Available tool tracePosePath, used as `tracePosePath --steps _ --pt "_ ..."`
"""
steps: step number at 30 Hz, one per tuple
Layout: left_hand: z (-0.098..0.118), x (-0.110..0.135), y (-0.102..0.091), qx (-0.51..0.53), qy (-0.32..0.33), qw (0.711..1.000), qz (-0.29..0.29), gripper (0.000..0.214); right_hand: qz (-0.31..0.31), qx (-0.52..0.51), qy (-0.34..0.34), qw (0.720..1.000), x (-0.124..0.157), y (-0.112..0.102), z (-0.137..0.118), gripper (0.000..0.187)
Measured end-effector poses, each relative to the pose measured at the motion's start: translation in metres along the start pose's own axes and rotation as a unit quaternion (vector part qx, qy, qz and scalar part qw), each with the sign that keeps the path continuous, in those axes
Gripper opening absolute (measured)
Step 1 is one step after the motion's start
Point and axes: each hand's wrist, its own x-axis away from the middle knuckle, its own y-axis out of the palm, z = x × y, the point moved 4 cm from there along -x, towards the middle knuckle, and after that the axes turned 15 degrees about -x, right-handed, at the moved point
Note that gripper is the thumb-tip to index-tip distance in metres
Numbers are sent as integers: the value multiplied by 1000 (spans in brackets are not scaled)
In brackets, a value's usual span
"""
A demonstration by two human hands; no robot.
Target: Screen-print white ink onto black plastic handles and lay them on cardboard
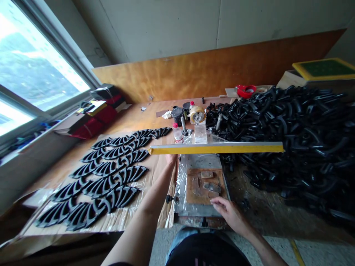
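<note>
A long yellow bar with a pale top edge [216,148] runs across the middle, above the far end of a metal base plate [198,211]. My left hand [171,159] is at its left part; the bar hides the fingers, so their grip cannot be seen. On the plate lies a brown pad [191,197] with several small clear-looking blocks [212,187] on it. My right hand [226,211] is by the pad's near right corner, fingers loosely bent and apart, with nothing visible in them. Behind the bar, a roll of tape [198,115] sits atop a taped upright [200,133].
Rows of black fan-shaped plastic parts [111,173] lie on cardboard at left. A large heap of black parts [299,125] covers the right. A red-capped bottle [178,133] and dark jars [178,115] stand behind. A black knob [169,199] juts from the plate's left side.
</note>
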Motion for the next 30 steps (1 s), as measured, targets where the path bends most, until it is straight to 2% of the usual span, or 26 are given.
tracePosePath --steps 2,6,8,11,13,17,20,24,26,30 --pt "1 16 -9 94 0 996 2 46 12 -14 -13 1000 -9 2 -2 34" --pt "3 64 -17 234 -5 971 -46 37 39 -78 -38 995 -45 12 -8 37" --pt "5 91 -17 312 -23 945 -93 35 83 -121 -56 988 -65 18 -13 42" --pt "8 124 -13 432 -72 885 -159 37 159 -193 -72 966 -84 26 -26 60" --pt "9 138 -12 458 -88 865 -182 39 163 -242 -49 955 -90 35 -34 66" --pt "6 150 -12 453 -84 863 -208 39 117 -317 4 941 -93 50 -40 52" --pt "2 150 -13 446 -81 873 -183 36 104 -324 -11 940 -92 52 -35 39" --pt "-1 151 -8 436 -88 882 -155 40 131 -306 -43 942 -91 48 -28 34" --pt "0 154 -1 422 -76 887 -174 45 139 -301 -45 942 -91 45 -26 33" --pt "5 162 14 366 -42 895 -253 33 177 -279 -67 941 -91 36 -22 32"
